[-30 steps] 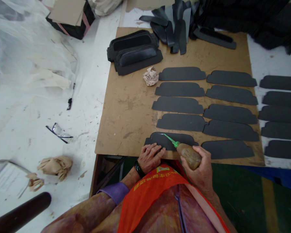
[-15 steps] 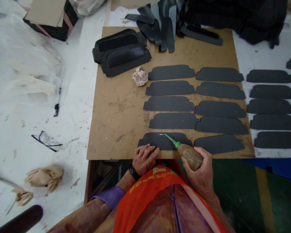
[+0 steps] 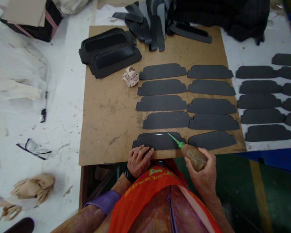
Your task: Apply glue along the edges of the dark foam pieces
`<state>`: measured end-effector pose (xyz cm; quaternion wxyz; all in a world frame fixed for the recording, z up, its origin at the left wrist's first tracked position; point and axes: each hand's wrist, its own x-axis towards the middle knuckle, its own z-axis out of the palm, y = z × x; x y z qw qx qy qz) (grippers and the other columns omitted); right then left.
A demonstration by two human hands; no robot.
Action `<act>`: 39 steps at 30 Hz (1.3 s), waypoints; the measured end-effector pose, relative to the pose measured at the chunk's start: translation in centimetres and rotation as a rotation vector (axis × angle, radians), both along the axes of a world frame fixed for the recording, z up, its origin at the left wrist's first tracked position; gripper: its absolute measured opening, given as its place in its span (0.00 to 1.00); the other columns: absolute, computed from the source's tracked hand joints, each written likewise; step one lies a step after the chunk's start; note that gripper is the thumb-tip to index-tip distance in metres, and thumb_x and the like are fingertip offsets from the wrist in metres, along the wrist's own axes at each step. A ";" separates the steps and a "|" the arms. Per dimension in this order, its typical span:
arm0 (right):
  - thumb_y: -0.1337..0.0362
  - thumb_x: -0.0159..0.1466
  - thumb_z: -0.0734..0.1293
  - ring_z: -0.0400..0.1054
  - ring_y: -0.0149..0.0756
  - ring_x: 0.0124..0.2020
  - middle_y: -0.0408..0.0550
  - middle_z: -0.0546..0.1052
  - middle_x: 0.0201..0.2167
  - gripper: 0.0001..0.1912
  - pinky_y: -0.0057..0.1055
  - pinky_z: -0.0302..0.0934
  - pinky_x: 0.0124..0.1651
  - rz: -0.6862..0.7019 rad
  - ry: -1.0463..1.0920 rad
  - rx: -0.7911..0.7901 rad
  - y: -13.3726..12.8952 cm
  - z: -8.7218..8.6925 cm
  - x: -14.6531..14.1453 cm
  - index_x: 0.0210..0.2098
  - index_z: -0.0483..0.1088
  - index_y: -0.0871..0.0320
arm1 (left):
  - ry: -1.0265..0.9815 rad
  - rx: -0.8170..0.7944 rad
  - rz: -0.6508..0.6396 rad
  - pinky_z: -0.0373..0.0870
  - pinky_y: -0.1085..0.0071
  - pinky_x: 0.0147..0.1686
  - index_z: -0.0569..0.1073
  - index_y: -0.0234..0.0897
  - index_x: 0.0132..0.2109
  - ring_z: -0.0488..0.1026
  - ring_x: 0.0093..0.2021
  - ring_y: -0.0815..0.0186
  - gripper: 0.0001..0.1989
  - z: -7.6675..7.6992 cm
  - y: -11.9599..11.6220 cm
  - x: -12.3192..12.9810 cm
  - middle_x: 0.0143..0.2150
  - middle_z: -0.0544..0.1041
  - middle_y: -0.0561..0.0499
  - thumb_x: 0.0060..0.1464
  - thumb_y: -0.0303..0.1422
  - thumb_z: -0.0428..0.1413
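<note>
My right hand [image 3: 205, 168] is wrapped round a brownish glue bottle [image 3: 194, 156] with a long green nozzle [image 3: 176, 140]. The nozzle tip is over a dark grey shaped piece [image 3: 157, 141] at the board's front edge. A shiny glue line runs along the upper edge of that piece, ending near the tip. My left hand [image 3: 140, 159] lies with fingers extended on the lower left edge of the same piece. Just right of it is another grey piece [image 3: 212, 139], and several matching ones lie in rows behind.
Beneath the pieces is a brown board [image 3: 106, 129]. Crumpled paper [image 3: 131, 77] sits left of the rows. Stacked black padded parts [image 3: 111, 53], loose dark strips [image 3: 147, 27] and a black bundle [image 3: 223, 16] are farther back. Glasses [image 3: 35, 149] lie on the white table at left.
The nozzle tip has moved right along the piece's upper edge, and the shiny line has grown longer behind it. My left hand keeps its place on the piece. The whole view has shifted slightly.
</note>
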<state>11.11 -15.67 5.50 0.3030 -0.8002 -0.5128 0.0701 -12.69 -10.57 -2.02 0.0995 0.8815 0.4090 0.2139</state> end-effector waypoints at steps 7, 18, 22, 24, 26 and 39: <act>0.59 0.51 0.70 0.64 0.45 0.45 0.53 0.67 0.42 0.26 0.45 0.60 0.47 -0.055 0.008 -0.004 -0.5 0.1 0.5 0.48 0.62 0.59 | 0.002 -0.019 -0.006 0.59 0.61 0.50 0.68 0.43 0.54 0.65 0.51 0.58 0.21 -0.2 -0.1 -0.1 0.46 0.74 0.47 0.52 0.29 0.53; 0.60 0.51 0.70 0.64 0.44 0.45 0.53 0.66 0.43 0.27 0.43 0.60 0.48 -0.133 0.013 -0.027 -1.3 0.3 1.0 0.48 0.62 0.59 | 0.001 -0.012 -0.002 0.59 0.60 0.49 0.69 0.41 0.53 0.66 0.51 0.57 0.21 0.1 0.0 0.2 0.44 0.74 0.46 0.50 0.28 0.54; 0.59 0.51 0.70 0.64 0.45 0.45 0.53 0.66 0.43 0.27 0.44 0.59 0.48 -0.168 0.023 -0.040 -1.6 0.3 1.0 0.48 0.62 0.59 | 0.006 -0.019 -0.003 0.59 0.60 0.49 0.69 0.41 0.53 0.65 0.51 0.57 0.21 0.0 0.0 0.2 0.45 0.74 0.46 0.51 0.27 0.54; 0.58 0.51 0.70 0.63 0.45 0.46 0.53 0.66 0.43 0.27 0.44 0.59 0.48 -0.181 0.030 -0.051 -1.9 0.3 1.1 0.48 0.62 0.59 | 0.010 -0.025 0.000 0.59 0.60 0.49 0.68 0.42 0.54 0.65 0.51 0.57 0.21 -0.1 -0.1 0.1 0.45 0.74 0.46 0.51 0.28 0.54; 0.59 0.51 0.70 0.63 0.45 0.46 0.53 0.66 0.43 0.27 0.44 0.59 0.49 -0.181 0.033 -0.055 -2.1 0.3 1.1 0.48 0.62 0.59 | 0.014 -0.028 0.002 0.59 0.60 0.49 0.68 0.42 0.54 0.65 0.51 0.57 0.21 -0.2 -0.1 0.1 0.46 0.73 0.46 0.52 0.28 0.54; 0.59 0.51 0.70 0.64 0.45 0.45 0.53 0.66 0.43 0.28 0.43 0.59 0.48 -0.187 -0.009 -0.047 -3.6 0.3 0.8 0.49 0.62 0.60 | 0.018 -0.034 0.017 0.59 0.61 0.49 0.68 0.43 0.55 0.65 0.52 0.58 0.22 -0.3 -0.3 0.1 0.46 0.73 0.46 0.52 0.29 0.54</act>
